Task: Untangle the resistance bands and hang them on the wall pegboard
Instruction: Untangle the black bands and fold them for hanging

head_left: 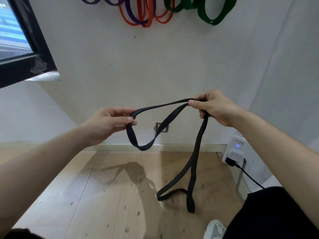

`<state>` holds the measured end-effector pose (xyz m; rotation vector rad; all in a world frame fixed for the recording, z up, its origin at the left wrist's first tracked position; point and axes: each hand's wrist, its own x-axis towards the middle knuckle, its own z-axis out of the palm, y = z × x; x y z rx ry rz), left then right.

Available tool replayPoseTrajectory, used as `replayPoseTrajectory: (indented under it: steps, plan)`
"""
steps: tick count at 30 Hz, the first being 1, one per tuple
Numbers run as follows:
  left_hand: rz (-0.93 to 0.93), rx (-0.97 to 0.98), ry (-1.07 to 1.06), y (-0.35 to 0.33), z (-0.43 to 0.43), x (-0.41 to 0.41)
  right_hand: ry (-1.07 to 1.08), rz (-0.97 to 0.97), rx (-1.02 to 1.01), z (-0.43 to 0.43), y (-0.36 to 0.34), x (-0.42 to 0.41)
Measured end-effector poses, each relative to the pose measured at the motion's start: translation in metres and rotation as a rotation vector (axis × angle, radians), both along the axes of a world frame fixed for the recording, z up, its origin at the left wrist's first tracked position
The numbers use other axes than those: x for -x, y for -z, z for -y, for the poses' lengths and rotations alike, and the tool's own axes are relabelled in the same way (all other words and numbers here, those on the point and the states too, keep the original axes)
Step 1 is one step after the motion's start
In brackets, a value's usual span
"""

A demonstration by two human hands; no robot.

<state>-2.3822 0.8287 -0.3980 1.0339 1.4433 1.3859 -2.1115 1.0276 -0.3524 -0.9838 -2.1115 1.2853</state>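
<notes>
I hold a black resistance band (196,152) in front of the wall. My left hand (107,124) pinches one end of a short loop of it between thumb and fingers. My right hand (213,108) grips the band higher up, to the right. From that hand two strands hang down and end in loops just above the floor. On the wall above hang purple bands (110,1), orange bands (148,16) and green bands (213,12); their tops and the pegs are cut off by the frame.
A dark window frame (25,49) stands at the left. Low on the right wall sits a white plug unit (235,150) with a blue light and a black cable. A wall socket plate (162,127) is behind the band. Wooden floor (103,195) lies below; my shoe (214,229) is at bottom right.
</notes>
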Motion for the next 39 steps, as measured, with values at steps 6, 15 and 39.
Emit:
replayPoseTrajectory:
  steps: [6, 15, 39]
  plan:
    - [-0.235, 0.010, -0.120, 0.000, -0.001, -0.001, -0.004, 0.016, -0.030, 0.002, 0.001, 0.001]
    - [-0.318, 0.088, -0.227, 0.004, 0.001, 0.004, -0.079, 0.023, -0.020, 0.012, 0.000, 0.005]
    - [-0.481, -0.154, 0.062, -0.024, -0.007, -0.063, -0.433, 0.066, 0.000, 0.045, 0.012, 0.033]
